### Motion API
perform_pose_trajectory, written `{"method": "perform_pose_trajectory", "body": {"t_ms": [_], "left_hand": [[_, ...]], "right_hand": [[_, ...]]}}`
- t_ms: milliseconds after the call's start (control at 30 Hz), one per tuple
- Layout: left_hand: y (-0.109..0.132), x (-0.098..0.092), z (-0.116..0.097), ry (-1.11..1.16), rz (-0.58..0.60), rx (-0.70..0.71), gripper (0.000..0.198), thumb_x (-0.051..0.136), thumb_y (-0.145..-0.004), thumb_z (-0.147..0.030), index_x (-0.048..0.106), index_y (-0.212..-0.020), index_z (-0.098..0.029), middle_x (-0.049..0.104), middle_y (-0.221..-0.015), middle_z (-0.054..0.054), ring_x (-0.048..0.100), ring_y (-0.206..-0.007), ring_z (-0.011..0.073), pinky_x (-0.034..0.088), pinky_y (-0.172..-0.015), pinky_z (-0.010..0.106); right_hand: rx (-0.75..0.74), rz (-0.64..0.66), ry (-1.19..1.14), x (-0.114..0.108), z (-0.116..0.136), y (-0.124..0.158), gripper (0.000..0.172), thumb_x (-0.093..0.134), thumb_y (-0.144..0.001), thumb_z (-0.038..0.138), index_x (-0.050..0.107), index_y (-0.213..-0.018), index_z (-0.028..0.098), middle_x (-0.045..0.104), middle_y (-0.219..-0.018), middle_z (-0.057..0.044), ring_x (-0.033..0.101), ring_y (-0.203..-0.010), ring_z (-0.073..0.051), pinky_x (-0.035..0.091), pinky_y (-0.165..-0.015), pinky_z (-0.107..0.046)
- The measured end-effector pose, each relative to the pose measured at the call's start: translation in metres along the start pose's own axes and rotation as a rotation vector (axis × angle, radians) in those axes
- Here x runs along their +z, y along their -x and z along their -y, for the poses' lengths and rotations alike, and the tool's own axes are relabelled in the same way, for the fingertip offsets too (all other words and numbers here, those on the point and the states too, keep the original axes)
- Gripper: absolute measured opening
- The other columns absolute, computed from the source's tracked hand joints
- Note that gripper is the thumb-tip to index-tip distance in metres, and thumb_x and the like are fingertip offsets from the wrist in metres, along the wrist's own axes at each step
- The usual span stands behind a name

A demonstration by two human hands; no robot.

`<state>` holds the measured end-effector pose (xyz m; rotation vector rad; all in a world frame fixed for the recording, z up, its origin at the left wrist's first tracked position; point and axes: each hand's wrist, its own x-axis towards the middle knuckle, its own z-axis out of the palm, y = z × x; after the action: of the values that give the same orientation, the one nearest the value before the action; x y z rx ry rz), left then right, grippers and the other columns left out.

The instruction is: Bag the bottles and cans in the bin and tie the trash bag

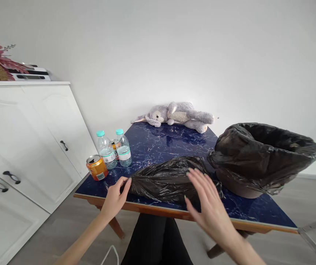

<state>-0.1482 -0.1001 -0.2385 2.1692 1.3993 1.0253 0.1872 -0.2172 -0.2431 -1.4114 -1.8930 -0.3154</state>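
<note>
A filled black plastic bag [165, 179] lies on its side near the front edge of the blue marbled table [163, 141]. My left hand [115, 198] pinches the bag's twisted left end between thumb and fingers. My right hand [206, 200] hovers over the bag's right part with fingers stretched out and spread, holding nothing. Right of the bag stands a brown bin [239, 186] lined with a black bag [259, 152], its wide mouth open toward the right.
Two water bottles [106, 150] [123, 148] and an orange can [97, 167] stand at the table's left edge. A grey plush toy [174, 116] lies at the far edge against the wall. A white cabinet [22, 147] stands to the left.
</note>
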Motion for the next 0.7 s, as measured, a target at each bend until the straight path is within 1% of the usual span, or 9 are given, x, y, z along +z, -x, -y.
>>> {"method": "perform_pose_trajectory", "body": {"t_ms": [67,133,200,233,300,400,500,600,700], "left_hand": [[0.0,-0.005,0.003,-0.001,0.015,0.011,0.038,0.046,-0.109,-0.056,0.06,-0.095,-0.024,0.053,-0.071,-0.005,0.05,-0.06,0.0151,0.039,-0.062,0.026],[0.001,-0.011,0.007,0.0,0.027,0.019,0.037,0.047,-0.108,-0.056,0.061,-0.096,-0.024,0.056,-0.072,-0.004,0.052,-0.061,0.0156,0.04,-0.064,0.026],[0.002,-0.017,0.012,-0.006,0.026,0.025,0.037,0.047,-0.108,-0.056,0.062,-0.097,-0.024,0.059,-0.074,-0.004,0.054,-0.063,0.0161,0.041,-0.064,0.026],[0.002,-0.02,0.015,-0.01,0.02,0.025,0.038,0.047,-0.108,-0.057,0.062,-0.097,-0.024,0.06,-0.074,-0.003,0.055,-0.063,0.0163,0.042,-0.064,0.026],[0.0,-0.024,0.02,-0.024,-0.001,0.019,0.039,0.046,-0.108,-0.058,0.061,-0.095,-0.024,0.06,-0.073,-0.003,0.056,-0.062,0.0166,0.042,-0.063,0.026],[-0.005,-0.024,0.026,-0.042,-0.034,0.002,0.037,0.046,-0.108,-0.058,0.058,-0.097,-0.025,0.062,-0.073,-0.002,0.062,-0.065,0.0182,0.045,-0.062,0.026],[-0.015,-0.018,0.031,-0.056,-0.065,-0.01,0.032,0.046,-0.109,-0.054,0.057,-0.115,-0.024,0.074,-0.088,0.003,0.076,-0.085,0.0233,0.054,-0.071,0.028],[-0.024,-0.012,0.03,-0.127,-0.141,0.03,0.037,0.046,-0.109,-0.045,0.049,-0.135,-0.019,0.078,-0.101,0.01,0.08,-0.095,0.0281,0.061,-0.08,0.037],[-0.026,-0.01,0.014,-0.275,-0.281,0.188,0.039,0.046,-0.109,-0.034,0.049,-0.143,-0.016,0.072,-0.13,0.02,0.073,-0.121,0.0331,0.058,-0.104,0.051]], "right_hand": [[0.116,0.105,0.056,-0.001,-0.027,-0.021,0.068,0.064,-0.097,0.024,0.044,-0.163,0.019,0.068,-0.146,-0.015,0.055,-0.145,-0.04,0.038,-0.124,-0.068],[0.183,0.247,0.061,-0.007,-0.047,-0.033,0.037,0.068,-0.092,0.025,0.072,-0.128,0.024,0.08,-0.111,-0.008,0.073,-0.115,-0.037,0.05,-0.112,-0.064],[0.206,0.32,0.038,-0.018,-0.057,-0.036,0.013,0.066,-0.093,0.026,0.076,-0.102,0.028,0.08,-0.097,-0.003,0.077,-0.095,-0.031,0.06,-0.091,-0.049],[0.223,0.328,0.009,-0.024,-0.058,-0.037,0.012,0.064,-0.096,0.028,0.075,-0.099,0.03,0.08,-0.098,-0.002,0.077,-0.092,-0.028,0.06,-0.081,-0.041],[0.278,0.336,-0.058,-0.034,-0.056,-0.042,0.016,0.059,-0.102,0.035,0.073,-0.109,0.032,0.082,-0.103,0.0,0.079,-0.091,-0.024,0.057,-0.07,-0.032],[0.334,0.326,-0.037,-0.036,-0.052,-0.064,0.023,0.055,-0.106,0.044,0.07,-0.117,0.03,0.082,-0.1,-0.002,0.079,-0.09,-0.026,0.054,-0.069,-0.03],[0.352,0.311,0.09,-0.018,-0.059,-0.1,0.029,0.056,-0.105,0.047,0.071,-0.114,0.025,0.08,-0.09,-0.009,0.078,-0.087,-0.033,0.051,-0.067,-0.033],[0.364,0.319,0.137,0.007,-0.07,-0.134,0.024,0.064,-0.101,0.04,0.073,-0.109,0.02,0.079,-0.089,-0.012,0.078,-0.085,-0.035,0.053,-0.067,-0.036],[0.351,0.268,0.152,0.02,-0.064,-0.146,0.038,0.066,-0.098,0.03,0.069,-0.132,0.014,0.078,-0.118,-0.02,0.077,-0.103,-0.039,0.059,-0.081,-0.045]]}}
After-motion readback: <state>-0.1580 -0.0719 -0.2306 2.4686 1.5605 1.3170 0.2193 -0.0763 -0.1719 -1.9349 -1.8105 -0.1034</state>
